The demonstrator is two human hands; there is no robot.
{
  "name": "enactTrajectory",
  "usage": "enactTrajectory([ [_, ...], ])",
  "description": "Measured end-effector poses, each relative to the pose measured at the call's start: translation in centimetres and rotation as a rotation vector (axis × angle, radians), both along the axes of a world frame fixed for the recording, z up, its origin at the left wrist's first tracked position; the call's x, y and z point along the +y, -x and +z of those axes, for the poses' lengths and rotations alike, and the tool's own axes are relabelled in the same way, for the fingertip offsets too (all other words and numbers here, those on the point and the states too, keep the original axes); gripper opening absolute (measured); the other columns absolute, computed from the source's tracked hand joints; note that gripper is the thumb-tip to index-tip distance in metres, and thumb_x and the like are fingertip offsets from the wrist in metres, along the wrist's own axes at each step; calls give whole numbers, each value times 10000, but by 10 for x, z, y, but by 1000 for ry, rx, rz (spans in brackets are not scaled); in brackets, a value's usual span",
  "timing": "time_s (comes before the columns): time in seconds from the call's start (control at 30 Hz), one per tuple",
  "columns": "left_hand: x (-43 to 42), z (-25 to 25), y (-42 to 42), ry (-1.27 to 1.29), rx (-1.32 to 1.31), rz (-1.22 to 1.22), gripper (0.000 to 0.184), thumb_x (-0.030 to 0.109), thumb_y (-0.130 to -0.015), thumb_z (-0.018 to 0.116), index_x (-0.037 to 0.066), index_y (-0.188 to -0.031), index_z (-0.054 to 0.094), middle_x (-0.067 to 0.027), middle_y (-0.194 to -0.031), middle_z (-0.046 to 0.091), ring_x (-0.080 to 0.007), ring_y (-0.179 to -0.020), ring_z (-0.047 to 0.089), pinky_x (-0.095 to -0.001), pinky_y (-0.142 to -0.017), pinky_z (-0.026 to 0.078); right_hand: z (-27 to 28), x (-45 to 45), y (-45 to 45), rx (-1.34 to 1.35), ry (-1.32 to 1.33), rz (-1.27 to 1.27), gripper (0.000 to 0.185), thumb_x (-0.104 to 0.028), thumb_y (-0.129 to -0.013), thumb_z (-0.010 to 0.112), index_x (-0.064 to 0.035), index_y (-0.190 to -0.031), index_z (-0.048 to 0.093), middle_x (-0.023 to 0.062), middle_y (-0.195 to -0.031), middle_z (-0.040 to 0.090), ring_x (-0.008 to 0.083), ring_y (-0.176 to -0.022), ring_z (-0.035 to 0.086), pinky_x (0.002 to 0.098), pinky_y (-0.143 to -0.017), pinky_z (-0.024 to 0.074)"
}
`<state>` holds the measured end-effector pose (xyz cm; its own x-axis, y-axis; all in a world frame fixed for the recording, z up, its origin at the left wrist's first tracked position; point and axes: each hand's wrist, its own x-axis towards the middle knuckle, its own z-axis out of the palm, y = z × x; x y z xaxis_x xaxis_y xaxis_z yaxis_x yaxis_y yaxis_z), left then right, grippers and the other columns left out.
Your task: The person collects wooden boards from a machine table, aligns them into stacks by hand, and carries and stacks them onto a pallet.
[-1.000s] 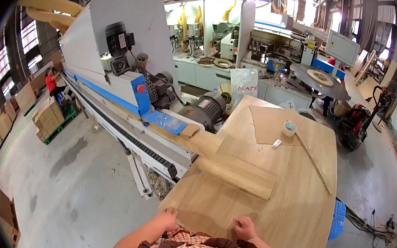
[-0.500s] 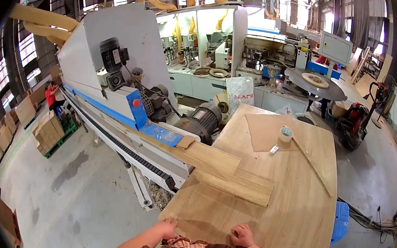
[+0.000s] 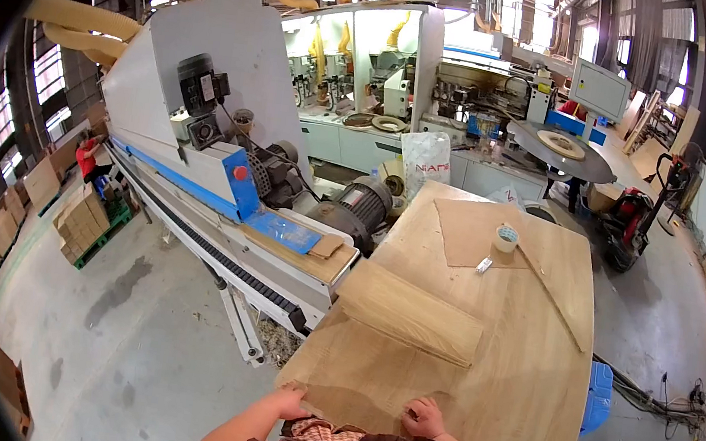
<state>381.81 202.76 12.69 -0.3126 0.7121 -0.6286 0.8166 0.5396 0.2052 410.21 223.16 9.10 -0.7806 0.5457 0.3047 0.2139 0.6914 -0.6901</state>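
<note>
At the near edge of the wood-grain table, my left hand rests by the left corner. Its fingers lie on the edge and look fairly straight, with nothing seen in them. My right hand sits on the near part of the tabletop, fingers curled in, and no object shows in it. Beyond both hands, narrow wood-grain boards lie stacked on the table, by the end of the machine. Neither hand touches them.
To the left runs a long grey machine with motors and a red button. A tape roll, cardboard sheet and thin strip lie on the table. A person in red is far left, near stacked boxes.
The upper board, which reached from the machine's end over the table, has moved right and now lies on the board beneath. My hands stay at the near edge; the left looks less curled.
</note>
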Motion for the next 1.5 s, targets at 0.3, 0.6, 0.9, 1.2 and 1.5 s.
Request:
enactTrajectory([
  [0.3,-4,-24,11,-151,-27,8,784,462,-672,615,49,-1273,326,-212,-1311,299,-334,-1215,292,-364,-993,274,-2,1,2,33,-20,0,130,-145,-647,605,-86,-761,586,77,-760,559,280,-763,513,347,-707,417],
  [0.6,-1,12,-15,-34,85,39,757,453,-692,588,102,-1298,301,-250,-1343,197,-392,-1218,259,-392,-994,270,5,0,3,103,22,17,111,-119,-639,604,-78,-739,580,88,-750,559,300,-746,513,364,-687,419],
  [0.9,3,14,-15,41,85,14,758,467,-708,564,130,-1320,270,-255,-1361,140,-413,-1233,214,-401,-995,266,5,-1,2,85,2,-17,139,-112,-631,606,-77,-765,595,81,-768,578,287,-773,515,359,-699,427],
  [1.2,0,-8,-8,31,65,21,785,470,-699,578,135,-1328,249,-240,-1372,118,-411,-1245,189,-407,-1000,256,6,0,3,104,-21,2,106,-116,-652,603,-82,-751,584,67,-750,578,269,-749,522,352,-686,420],
  [1.5,-2,2,-12,5,56,41,806,467,-676,603,120,-1321,266,-246,-1366,130,-409,-1246,185,-392,-1010,243,5,-1,1,79,-4,11,121,-147,-664,595,-71,-754,567,92,-778,562,297,-783,506,360,-708,423],
])
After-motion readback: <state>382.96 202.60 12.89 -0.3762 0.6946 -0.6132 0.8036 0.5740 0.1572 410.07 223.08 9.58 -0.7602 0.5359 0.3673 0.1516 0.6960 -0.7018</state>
